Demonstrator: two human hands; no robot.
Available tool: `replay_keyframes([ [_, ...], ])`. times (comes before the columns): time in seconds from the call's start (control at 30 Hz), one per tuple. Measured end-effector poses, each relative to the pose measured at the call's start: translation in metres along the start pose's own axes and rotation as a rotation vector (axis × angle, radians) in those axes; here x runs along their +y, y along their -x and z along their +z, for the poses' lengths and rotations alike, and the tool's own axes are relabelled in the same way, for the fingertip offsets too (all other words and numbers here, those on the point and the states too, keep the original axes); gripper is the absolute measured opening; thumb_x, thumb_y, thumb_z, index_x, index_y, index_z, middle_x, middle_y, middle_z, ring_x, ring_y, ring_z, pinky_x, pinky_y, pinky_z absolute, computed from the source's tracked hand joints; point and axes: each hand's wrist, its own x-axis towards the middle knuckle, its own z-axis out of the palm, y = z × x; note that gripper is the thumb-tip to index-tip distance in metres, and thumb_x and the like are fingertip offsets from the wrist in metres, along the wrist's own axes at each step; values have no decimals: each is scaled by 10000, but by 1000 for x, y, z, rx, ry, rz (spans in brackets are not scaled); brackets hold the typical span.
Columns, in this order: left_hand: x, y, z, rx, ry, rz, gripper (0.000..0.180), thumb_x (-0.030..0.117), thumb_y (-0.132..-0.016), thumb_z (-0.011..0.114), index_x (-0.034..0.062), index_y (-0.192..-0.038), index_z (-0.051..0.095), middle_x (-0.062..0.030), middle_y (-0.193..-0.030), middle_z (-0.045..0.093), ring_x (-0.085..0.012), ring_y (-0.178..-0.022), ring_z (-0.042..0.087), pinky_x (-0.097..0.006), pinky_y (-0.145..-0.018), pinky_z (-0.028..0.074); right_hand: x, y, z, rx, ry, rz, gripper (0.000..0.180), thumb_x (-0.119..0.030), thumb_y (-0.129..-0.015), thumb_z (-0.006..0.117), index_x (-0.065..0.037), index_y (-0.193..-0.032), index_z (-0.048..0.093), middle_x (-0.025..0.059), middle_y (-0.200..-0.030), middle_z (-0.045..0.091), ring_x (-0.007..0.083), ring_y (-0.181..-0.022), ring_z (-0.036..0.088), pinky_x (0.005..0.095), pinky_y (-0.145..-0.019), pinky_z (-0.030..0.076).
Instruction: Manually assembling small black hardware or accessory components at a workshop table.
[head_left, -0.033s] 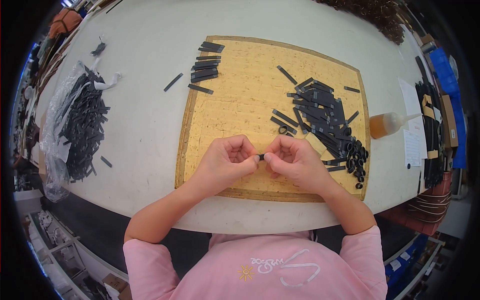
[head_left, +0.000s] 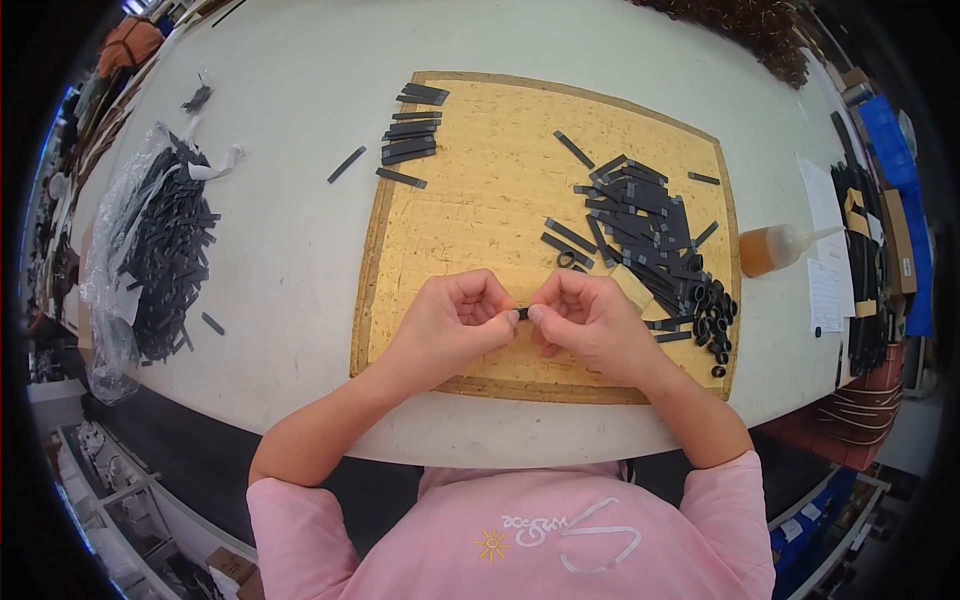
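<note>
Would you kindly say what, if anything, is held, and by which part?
A small black piece, pinched from either side by the left hand and right hand; partly hidden.

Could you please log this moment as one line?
left hand: pinching small black piece | right hand: pinching same | yellow board: black strips, black rings

The single view is from a wide fisheye camera worn on the head, looking steeply down and slightly forward over the table (head_left: 300, 75). It is near the work: the left hand (head_left: 462, 315) and right hand (head_left: 590, 322) sit about mid-view, above the board (head_left: 480, 220). The shirt (head_left: 600, 520) fills the lower middle; the table's far part lies at the top. Straight edges bow toward the rim, and the corners are black.
</note>
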Motion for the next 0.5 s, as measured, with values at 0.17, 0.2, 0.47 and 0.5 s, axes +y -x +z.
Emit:
replay_keyframes([
  [0.17,-1,1,0,16,18,10,83,51,-912,702,17,-887,630,13,-786,666,-17,-707,602,-184,-650,483,-5,-5,-5,-81,-82,67,137,-142,-997,659,-21,-947,616,41,-807,674,97,-715,654,259,-647,572],
  [0.2,-1,1,0,13,16,8,83,51,-912,702,17,-887,630,13,-786,666,-17,-707,602,-184,-650,483,-6,-5,-5,-95,-107,90,137,-140,-996,660,-24,-939,615,44,-807,676,102,-709,657,263,-646,577],
  [0.47,-2,0,0,19,-23,8,83,51,-910,702,11,-891,631,-1,-796,671,-30,-717,620,-188,-652,495,-7,-7,-7,-117,-73,110,147,-142,-979,669,-17,-922,614,52,-813,675,106,-695,663,263,-629,584],
  [0.5,-2,0,0,17,-25,5,83,51,-910,702,11,-891,631,-1,-796,671,-30,-717,620,-188,-652,495,-7,-7,-8,-123,-73,108,161,-152,-972,674,-11,-923,615,51,-824,671,96,-704,655,256,-625,582],
])
